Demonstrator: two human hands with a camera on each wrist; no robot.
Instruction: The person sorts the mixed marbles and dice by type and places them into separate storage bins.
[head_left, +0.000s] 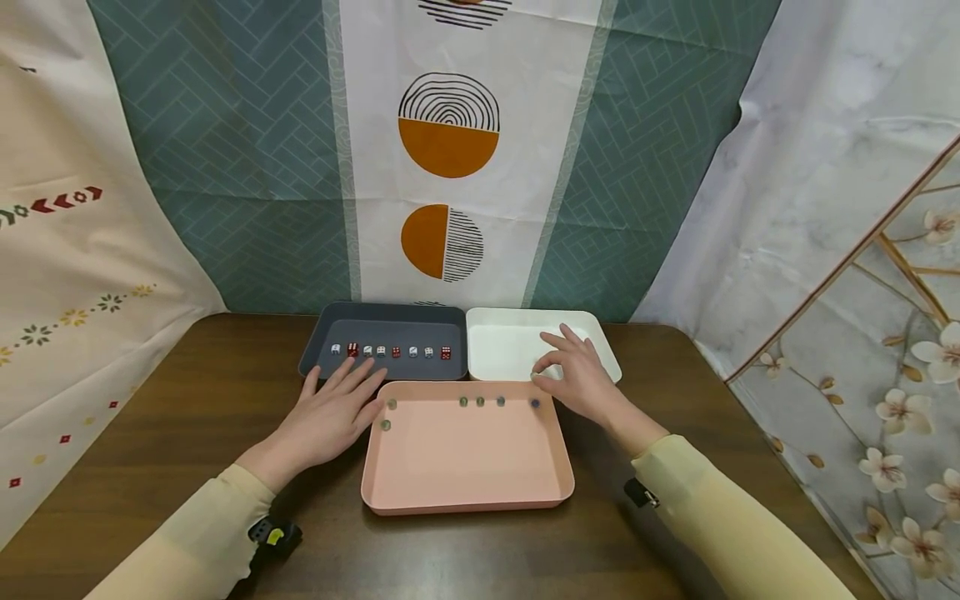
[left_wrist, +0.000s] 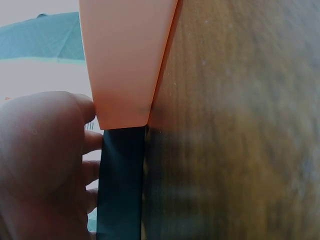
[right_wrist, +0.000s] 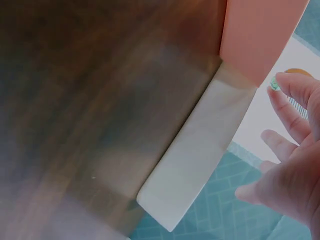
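Observation:
Between thumb and index finger my right hand [head_left: 581, 379] pinches a small greenish glass marble [right_wrist: 274, 83], above where the white tray [head_left: 498, 343] meets the pink tray [head_left: 468, 454]. Its other fingers are spread. Several glass marbles [head_left: 480, 402] lie along the pink tray's far side, a blue one [head_left: 535, 403] at its far right corner. My left hand [head_left: 333, 417] has its fingers extended over the near left edges of the dark grey tray [head_left: 442, 315] and the pink tray, holding nothing. In the dark tray, several red and white dice [head_left: 396, 352] form a row.
All three trays stand together on a brown wooden table [head_left: 315, 550], the dark and white ones behind the pink one. A patterned curtain [head_left: 247, 150] hangs behind the table. Floral cloth [head_left: 885, 417] is at the right.

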